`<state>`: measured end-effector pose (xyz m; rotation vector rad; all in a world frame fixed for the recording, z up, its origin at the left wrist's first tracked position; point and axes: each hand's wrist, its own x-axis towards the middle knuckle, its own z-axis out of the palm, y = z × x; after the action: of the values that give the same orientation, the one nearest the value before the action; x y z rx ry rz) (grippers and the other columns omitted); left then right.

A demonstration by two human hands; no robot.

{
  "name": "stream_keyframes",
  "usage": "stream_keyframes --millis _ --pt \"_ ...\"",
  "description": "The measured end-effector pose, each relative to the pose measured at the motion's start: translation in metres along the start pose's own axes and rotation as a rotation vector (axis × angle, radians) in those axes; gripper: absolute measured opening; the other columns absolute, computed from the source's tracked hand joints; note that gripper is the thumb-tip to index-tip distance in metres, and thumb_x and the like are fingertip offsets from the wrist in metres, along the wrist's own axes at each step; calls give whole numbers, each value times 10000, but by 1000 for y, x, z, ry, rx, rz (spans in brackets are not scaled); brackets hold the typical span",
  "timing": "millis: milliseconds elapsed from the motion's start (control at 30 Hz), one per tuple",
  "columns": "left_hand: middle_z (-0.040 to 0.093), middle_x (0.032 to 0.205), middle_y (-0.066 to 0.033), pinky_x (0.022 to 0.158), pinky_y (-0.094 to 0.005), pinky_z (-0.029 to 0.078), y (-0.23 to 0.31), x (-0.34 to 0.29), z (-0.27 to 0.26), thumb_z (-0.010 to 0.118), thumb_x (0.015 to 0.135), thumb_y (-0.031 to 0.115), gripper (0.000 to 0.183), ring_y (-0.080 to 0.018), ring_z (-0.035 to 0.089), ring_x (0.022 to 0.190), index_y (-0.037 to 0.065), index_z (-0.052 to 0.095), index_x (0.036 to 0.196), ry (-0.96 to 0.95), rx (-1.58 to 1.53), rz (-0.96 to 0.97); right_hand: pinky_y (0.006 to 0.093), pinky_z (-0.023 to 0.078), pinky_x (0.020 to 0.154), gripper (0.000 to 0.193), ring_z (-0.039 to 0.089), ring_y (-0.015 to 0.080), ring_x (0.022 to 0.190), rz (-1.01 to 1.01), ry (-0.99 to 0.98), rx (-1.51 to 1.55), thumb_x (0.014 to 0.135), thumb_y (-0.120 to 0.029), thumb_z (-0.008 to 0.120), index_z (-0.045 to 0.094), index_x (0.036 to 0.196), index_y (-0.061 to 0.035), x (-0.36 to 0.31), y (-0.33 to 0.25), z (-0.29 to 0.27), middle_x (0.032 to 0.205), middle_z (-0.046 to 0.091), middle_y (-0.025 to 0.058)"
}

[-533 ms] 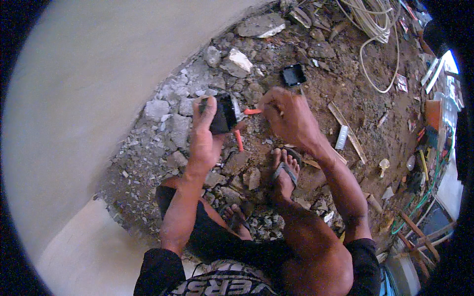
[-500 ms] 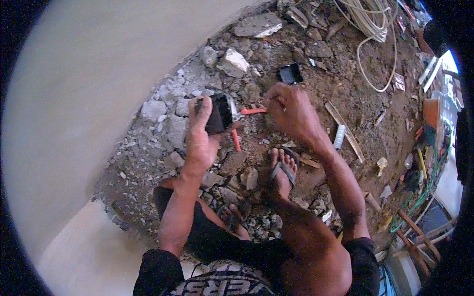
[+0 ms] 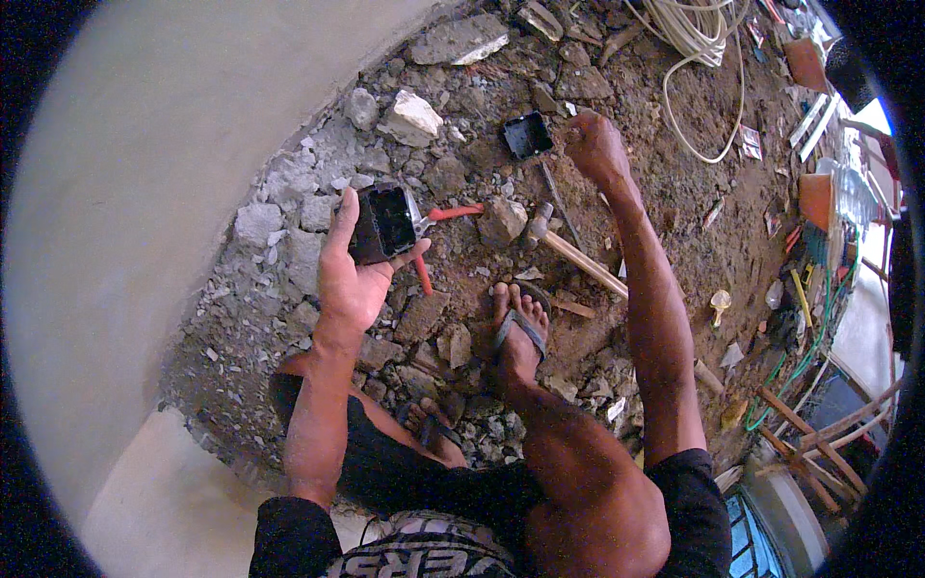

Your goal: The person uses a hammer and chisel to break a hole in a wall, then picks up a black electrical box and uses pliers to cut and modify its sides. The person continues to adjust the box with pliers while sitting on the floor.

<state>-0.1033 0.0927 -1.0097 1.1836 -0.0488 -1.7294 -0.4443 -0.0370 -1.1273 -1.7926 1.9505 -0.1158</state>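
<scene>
My left hand point(image 3: 349, 279) grips a black square plastic electrical box point(image 3: 385, 223), its open side turned up and to the right. Pliers with red handles point(image 3: 453, 212) show just beyond the box; I cannot tell whether they touch it. Up and to the right, my right hand point(image 3: 599, 152) is closed, and whatever its fingers may hold is hidden. A second black box point(image 3: 527, 136) lies on the soil just left of that hand. Below it, a hammer with a wooden handle point(image 3: 583, 260) rests on the ground beside a thin dark rod point(image 3: 559, 200).
Broken concrete chunks point(image 3: 458, 40) and rubble line the foot of a plastered wall point(image 3: 173, 173) at left. A coil of pale cable point(image 3: 689, 29) lies at the far right. An orange container point(image 3: 815, 200), green hose point(image 3: 824, 332) and wooden pieces point(image 3: 814, 448) are along the right side.
My right hand has moved away to the upper right, uncovering the hammer and the rod. My left hand keeps hold of the box, whose open side now shows more. The view has shifted slightly.
</scene>
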Motion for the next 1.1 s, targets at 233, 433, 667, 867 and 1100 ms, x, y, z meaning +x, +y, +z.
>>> stream_keyframes --millis 233,433,667,867,1100 --pt "651 1191 -158 828 -591 576 0 4 -5 588 934 411 482 -327 655 1036 56 577 1259 -102 -269 -211 417 505 692 347 673 280 764 -40 89 64 882 -350 660 662 1004 -25 45 37 16 831 697 177" --pt "561 1359 -180 696 -452 598 -2 5 -15 506 904 465 671 -362 646 1011 59 445 1436 -272 -261 -252 463 511 853 500 647 384 1028 95 159 211 914 -457 623 621 1207 -51 52 11 4 1136 658 244" --pt "632 1263 -187 611 -500 608 5 0 -3 536 915 406 550 -325 702 926 29 560 1315 -304 -356 -302 488 499 891 562 587 433 1103 -173 291 -7 917 -440 659 580 1244 11 -23 -42 -16 1318 522 306" --pt "621 1205 -135 785 -475 607 11 2 -9 648 880 304 538 -263 648 1022 70 509 1345 -73 111 15 463 509 689 245 665 401 746 -143 -200 148 914 -254 666 676 1005 -26 -101 -45 1 745 662 212" --pt "583 1186 -93 930 -313 487 16 24 -22 829 736 145 691 -184 596 1058 64 495 1335 -49 951 458 497 489 819 186 604 403 977 -164 -134 42 864 -162 657 639 1002 -37 -146 -34 34 1018 644 185"
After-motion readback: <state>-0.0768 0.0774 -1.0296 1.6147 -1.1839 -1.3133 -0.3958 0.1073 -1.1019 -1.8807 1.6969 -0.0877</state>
